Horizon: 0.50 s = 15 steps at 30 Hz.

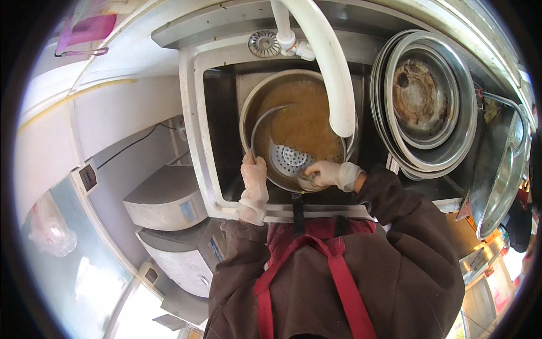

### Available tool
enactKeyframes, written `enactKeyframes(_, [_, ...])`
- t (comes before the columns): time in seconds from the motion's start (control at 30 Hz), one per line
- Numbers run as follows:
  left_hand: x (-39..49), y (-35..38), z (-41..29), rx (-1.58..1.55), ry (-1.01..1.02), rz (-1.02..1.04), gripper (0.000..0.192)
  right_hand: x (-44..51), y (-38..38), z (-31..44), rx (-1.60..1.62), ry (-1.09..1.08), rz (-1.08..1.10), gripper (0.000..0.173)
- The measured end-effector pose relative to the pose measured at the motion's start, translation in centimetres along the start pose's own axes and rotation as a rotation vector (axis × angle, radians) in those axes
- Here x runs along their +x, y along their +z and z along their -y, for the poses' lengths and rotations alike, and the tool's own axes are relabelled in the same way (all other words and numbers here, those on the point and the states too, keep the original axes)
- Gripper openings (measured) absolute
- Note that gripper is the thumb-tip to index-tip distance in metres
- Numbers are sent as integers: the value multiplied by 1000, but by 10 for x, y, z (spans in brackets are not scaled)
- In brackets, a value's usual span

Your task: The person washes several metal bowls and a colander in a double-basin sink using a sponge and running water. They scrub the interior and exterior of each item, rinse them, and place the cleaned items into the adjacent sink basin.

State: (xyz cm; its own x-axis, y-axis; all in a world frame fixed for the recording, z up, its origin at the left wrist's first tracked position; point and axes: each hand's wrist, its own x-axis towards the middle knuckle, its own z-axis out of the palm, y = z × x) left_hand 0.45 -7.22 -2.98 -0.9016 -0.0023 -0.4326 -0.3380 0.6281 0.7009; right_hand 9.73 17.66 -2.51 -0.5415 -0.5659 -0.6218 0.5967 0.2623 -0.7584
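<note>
A large round metal basin (244, 106) of brownish water stands in the stainless sink (224, 178). Partly sunk in it, a metal pot (275, 180) with a perforated steamer bottom (291, 160) leans toward me. My left hand (254, 173), in a translucent glove, grips its left rim. My right hand (324, 174), gloved too, holds what looks like a metal scouring pad (308, 181) against its near inner wall. A black handle (298, 214) points from its near side toward my apron. Brown water covers the far part of its perforated bottom.
A white faucet (338, 84) arches over the basin's right side. A sink strainer (264, 43) lies on the back ledge. Nested metal bowls (432, 163) fill the right side, the inner one stained brown. A large metal lid or pan (504, 182) stands at the far right.
</note>
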Motion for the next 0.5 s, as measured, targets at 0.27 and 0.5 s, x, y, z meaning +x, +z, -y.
enactKeyframes(0.27, [10, -6, -7, -64, 56, -11, 29, 21, 40, 32, -214, -246, -100, 45])
enactKeyframes(0.5, [27, -24, -68, 217, 194, 32, 45, -20, -16, -37, -1131, 101, -375, 20])
